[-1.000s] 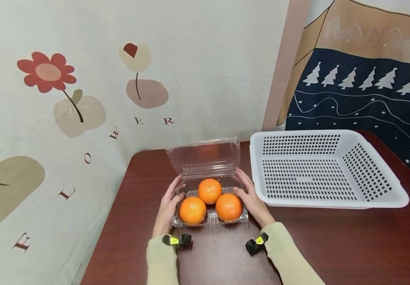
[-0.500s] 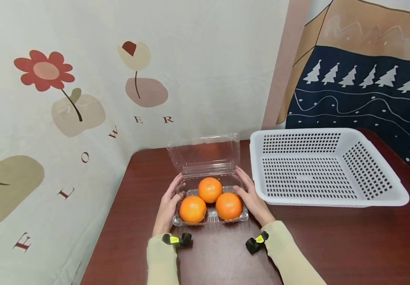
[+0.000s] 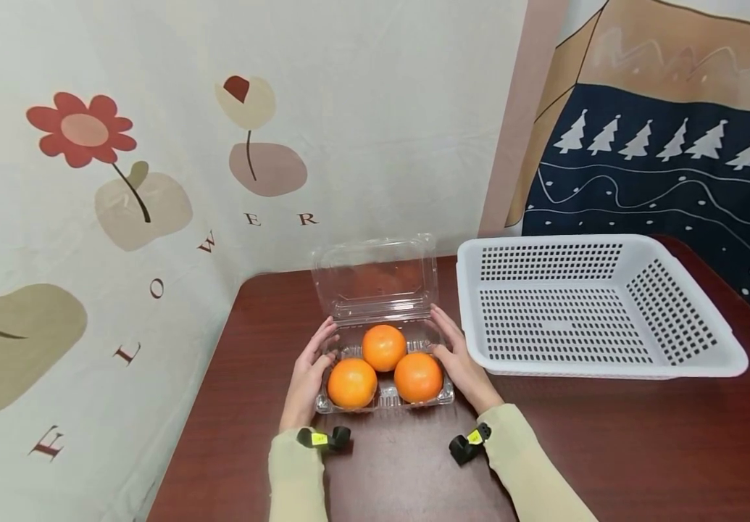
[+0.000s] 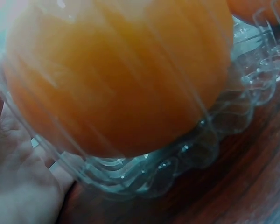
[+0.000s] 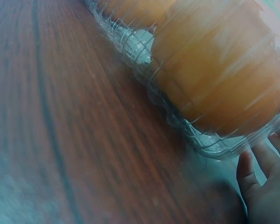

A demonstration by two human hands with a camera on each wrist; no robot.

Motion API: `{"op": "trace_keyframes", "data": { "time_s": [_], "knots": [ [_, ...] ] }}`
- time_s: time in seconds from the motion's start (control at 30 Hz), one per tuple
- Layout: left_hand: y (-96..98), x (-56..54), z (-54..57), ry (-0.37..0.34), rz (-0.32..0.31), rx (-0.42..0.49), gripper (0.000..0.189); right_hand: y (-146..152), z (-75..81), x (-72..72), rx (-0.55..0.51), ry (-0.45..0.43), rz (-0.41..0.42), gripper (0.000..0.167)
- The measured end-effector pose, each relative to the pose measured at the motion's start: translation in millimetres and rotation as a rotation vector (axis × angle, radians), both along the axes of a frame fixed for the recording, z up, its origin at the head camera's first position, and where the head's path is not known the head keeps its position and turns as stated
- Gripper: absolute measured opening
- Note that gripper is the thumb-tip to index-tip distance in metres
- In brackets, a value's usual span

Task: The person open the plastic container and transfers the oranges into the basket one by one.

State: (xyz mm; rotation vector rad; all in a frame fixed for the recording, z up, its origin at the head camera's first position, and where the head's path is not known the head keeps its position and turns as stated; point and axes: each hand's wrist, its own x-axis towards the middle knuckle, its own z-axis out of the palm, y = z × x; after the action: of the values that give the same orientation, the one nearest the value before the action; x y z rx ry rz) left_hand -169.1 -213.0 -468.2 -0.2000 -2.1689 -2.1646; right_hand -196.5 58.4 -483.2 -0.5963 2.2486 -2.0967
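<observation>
In the head view a clear plastic clamshell box (image 3: 388,403) sits on the table with its hinged lid (image 3: 375,272) raised at the back. Three oranges lie inside: one at the rear (image 3: 384,348), another at front left (image 3: 352,383), the third at front right (image 3: 418,378). My left hand (image 3: 307,380) grips the box's left side, thumb at the rim. My right hand (image 3: 464,370) grips the opposite side the same way. Through the ribbed wall, the left wrist view shows an orange (image 4: 121,79) close up. Fingers (image 5: 266,156) press the outer wall in the right wrist view.
A white perforated plastic basket (image 3: 564,367) stands right of the box, close to my right hand. The dark red wooden table (image 3: 609,457) ends at a printed cloth backdrop (image 3: 375,145) behind the box and on the left.
The raised lid has tilted, its far edge now higher in the head view. Both hands keep their places on the box, and the oranges have not moved.
</observation>
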Motion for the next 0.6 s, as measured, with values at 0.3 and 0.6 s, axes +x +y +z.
{"op": "trace_keyframes", "data": {
  "time_s": [0.3, 0.6],
  "knots": [
    [1.7, 1.4, 4.3, -0.053, 0.042, -0.012, 0.054, -2.6, 2.2, 1.6, 0.006, 0.007, -0.025, 0.066],
    [3.4, 5.1, 9.5, -0.072, 0.048, -0.025, 0.054, -2.9, 19.5, 10.5, 0.011, 0.003, -0.013, 0.064]
  ]
}}
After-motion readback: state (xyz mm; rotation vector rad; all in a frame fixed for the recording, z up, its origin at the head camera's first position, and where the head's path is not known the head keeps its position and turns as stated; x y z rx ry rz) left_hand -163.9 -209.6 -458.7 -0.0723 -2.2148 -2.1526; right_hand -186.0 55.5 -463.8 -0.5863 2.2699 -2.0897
